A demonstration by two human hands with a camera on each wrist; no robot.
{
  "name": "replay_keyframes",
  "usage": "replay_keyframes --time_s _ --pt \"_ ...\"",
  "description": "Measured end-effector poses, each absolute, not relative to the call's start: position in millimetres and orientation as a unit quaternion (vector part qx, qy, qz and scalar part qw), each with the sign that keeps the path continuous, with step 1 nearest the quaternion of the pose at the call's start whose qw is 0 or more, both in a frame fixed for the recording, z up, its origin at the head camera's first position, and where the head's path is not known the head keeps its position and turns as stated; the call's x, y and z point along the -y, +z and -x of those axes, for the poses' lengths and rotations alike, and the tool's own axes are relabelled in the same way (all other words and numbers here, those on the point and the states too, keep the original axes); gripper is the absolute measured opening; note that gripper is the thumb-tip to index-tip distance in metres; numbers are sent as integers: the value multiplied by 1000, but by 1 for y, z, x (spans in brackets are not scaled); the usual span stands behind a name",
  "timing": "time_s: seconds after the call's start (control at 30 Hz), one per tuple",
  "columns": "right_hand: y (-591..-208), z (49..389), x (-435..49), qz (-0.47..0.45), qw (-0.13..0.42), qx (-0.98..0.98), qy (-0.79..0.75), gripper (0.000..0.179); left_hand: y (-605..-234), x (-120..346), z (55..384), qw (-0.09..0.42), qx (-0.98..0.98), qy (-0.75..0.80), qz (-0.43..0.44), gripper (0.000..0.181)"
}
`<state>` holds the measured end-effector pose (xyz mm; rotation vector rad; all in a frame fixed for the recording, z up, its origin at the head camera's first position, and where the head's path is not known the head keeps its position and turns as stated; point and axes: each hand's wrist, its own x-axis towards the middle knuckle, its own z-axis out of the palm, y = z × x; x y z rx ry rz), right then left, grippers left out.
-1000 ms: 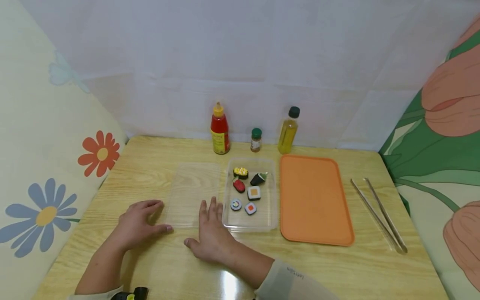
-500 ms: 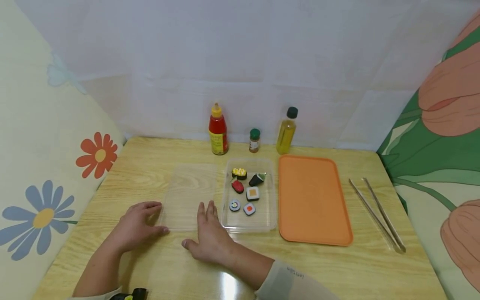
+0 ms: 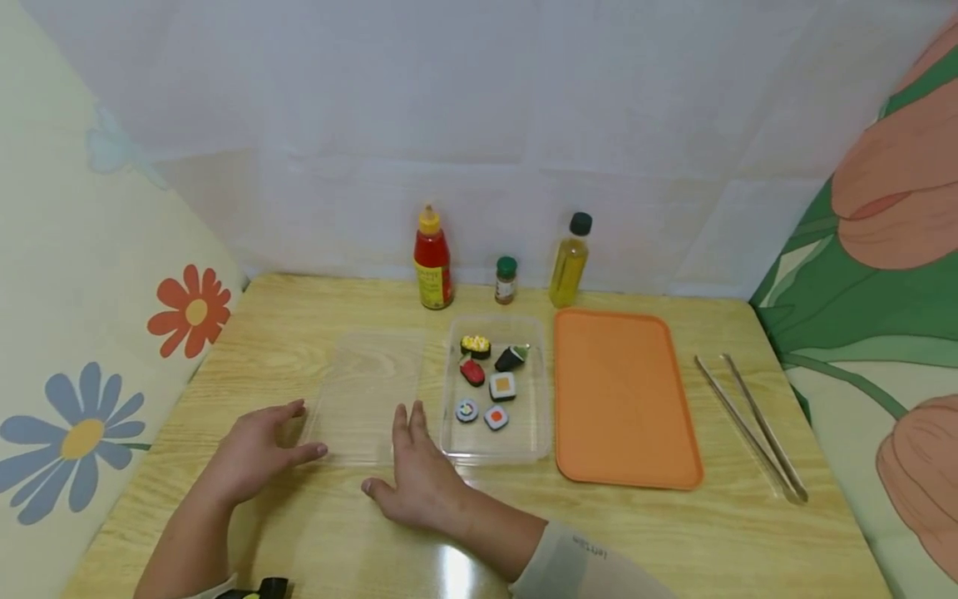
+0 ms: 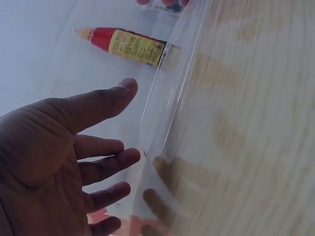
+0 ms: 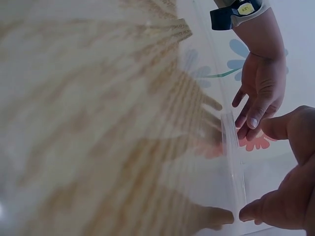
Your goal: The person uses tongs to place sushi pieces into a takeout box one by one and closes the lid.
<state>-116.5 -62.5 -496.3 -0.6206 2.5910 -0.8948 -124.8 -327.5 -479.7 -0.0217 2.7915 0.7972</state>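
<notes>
A clear plastic lid lies flat on the table, left of a clear plastic container. Inside that container sit several toy sushi pieces. My left hand is by the lid's left edge, thumb and fingers spread; in the left wrist view its fingertips come close to the rim, and contact is unclear. My right hand has its fingers extended at the lid's lower right part, its thumb off to the left. From the right wrist view, the right fingertips are at the lid's edge, with nothing gripped.
An orange tray lies right of the container, and metal tongs lie farther right. Along the back stand a red sauce bottle, a small green-capped jar and an oil bottle. A white cloth hangs behind.
The lid has slid left, away from the container, and the gap between them is wider. My left hand has shifted left too; the right hand stays nearly in place. The view has shifted slightly.
</notes>
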Motion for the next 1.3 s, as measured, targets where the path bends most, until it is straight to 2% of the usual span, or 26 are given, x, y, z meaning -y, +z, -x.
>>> replay_keyframes --time_s 0.37,0.63,0.83,1.03,1.17,1.3 --pt "-499 119 62 215 178 -910 -306 100 -484 325 125 124 -968 218 12 91" --pt "-497 118 61 219 170 -906 -320 97 -480 325 127 141 -950 279 11 92" --pt "-492 116 59 235 152 -899 -336 96 -469 333 123 156 -926 339 56 82" --pt "-485 115 56 259 120 -893 -347 94 -459 339 117 133 -897 413 83 72" --pt "-477 115 52 257 112 -887 -366 89 -457 344 114 110 -857 498 67 64" --pt "-473 116 47 250 108 -879 -391 85 -454 344 113 77 -858 505 47 56"
